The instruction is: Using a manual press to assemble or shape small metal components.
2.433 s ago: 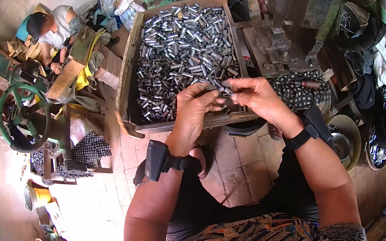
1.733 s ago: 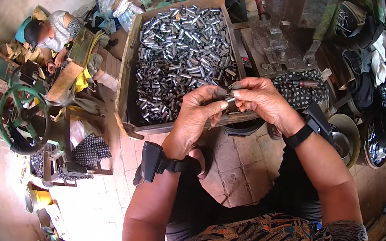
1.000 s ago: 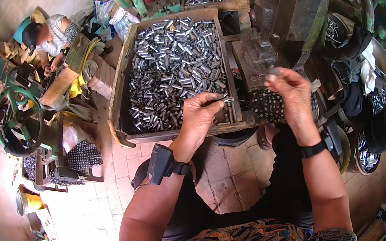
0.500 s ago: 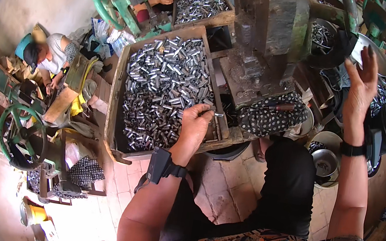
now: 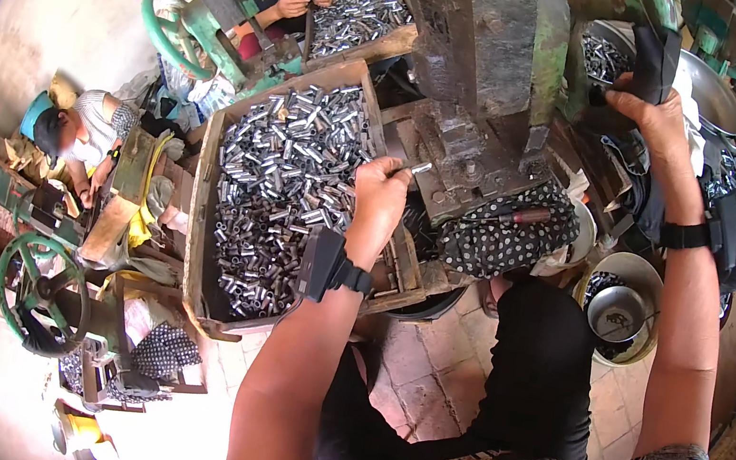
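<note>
My left hand (image 5: pixel 380 198) pinches a small shiny metal tube (image 5: pixel 417 168) between thumb and fingers. The tube points right, toward the bed (image 5: pixel 465 164) of an oily iron press (image 5: pixel 489 42) in front of me. High on the right, my right hand (image 5: pixel 667 133) is closed around the lower end of a black-wrapped lever handle (image 5: pixel 654 65). Left of the press stands a wooden crate (image 5: pixel 198 232) heaped with small metal tubes (image 5: pixel 290 145), shiny at the back and darker at the front. My left forearm passes over the crate's near right corner.
A dotted cloth (image 5: pixel 506 242) with a dark red-handled tool (image 5: pixel 529 216) lies by the press bed. Below right is a bucket (image 5: pixel 652 323) holding a metal bowl (image 5: pixel 617 313). Two people work at the left and back beside green handwheels (image 5: pixel 41 289). A second crate (image 5: pixel 388 45) holds more tubes.
My right hand, open beside the lever before, has closed on its handle. My left hand has moved up from the crate's edge toward the press bed with the tube. The view has shifted slightly.
</note>
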Demonstrator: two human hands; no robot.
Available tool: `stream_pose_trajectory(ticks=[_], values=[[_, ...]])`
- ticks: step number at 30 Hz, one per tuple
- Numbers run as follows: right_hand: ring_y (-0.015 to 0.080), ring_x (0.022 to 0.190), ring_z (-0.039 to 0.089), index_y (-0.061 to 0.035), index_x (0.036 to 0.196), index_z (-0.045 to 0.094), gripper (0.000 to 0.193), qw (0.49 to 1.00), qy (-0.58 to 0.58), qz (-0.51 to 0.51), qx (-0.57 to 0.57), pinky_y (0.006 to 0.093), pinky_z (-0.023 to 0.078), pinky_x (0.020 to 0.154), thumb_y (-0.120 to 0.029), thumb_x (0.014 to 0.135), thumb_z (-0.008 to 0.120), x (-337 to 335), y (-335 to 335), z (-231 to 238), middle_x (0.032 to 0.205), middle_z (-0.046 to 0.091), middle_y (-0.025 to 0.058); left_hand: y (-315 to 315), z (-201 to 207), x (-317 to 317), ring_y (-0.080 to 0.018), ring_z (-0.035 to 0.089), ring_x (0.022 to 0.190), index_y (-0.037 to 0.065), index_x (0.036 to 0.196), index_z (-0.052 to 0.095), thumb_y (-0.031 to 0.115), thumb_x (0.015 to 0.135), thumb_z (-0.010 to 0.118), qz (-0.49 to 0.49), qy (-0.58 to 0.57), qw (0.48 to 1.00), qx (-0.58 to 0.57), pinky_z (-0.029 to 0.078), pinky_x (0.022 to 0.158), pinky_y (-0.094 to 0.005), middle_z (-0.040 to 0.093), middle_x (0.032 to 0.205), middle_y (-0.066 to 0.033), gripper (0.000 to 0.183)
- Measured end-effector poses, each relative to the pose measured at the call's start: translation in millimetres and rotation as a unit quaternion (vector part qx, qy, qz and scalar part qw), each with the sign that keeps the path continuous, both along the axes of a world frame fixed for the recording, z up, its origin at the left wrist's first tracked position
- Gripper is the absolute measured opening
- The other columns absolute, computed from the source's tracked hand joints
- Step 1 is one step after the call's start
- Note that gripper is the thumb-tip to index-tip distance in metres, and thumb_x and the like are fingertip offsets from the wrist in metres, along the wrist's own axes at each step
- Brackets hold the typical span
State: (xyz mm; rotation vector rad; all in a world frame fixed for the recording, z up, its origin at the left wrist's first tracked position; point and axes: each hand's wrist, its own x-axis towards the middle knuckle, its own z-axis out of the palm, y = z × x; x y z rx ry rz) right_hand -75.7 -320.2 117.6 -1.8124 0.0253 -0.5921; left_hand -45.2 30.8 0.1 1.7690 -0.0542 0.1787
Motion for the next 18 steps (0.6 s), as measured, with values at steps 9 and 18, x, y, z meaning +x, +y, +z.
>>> stream_pose_trajectory(ticks=[9,18], values=[[0.0106,0.066,0.054,-0.0054,0.084,0.062,0.026,0.988,-0.004,0.033,-0.151,0.0248,0.041,0.062,-0.028,0.072,0.066,6.6,-4.1,78.8,0.071,0.057,0.0006,-31.8,-14.0,48.8,-0.0087,0.046,0.061,-0.005,0.087,0.062,-0.004,0.077,0.062,0.080,0.059,0.981,-0.165,0.037,0.056,-0.0241,0.056,0.071,-0.0012,0.011],[0.0130,0.061,0.051,0.0027,0.103,0.051,0.037,0.973,-0.213,-0.039,0.078,0.0255,0.041,0.055,-0.006,0.069,0.063,-8.2,55.9,89.8,0.074,0.056,0.0047,-34.1,-10.7,51.0,-0.0076,0.040,0.041,-0.003,0.089,0.059,-0.005,0.079,0.060,0.074,0.083,0.975,-0.195,0.028,0.037,-0.0235,0.051,0.061,-0.0007,0.011]])
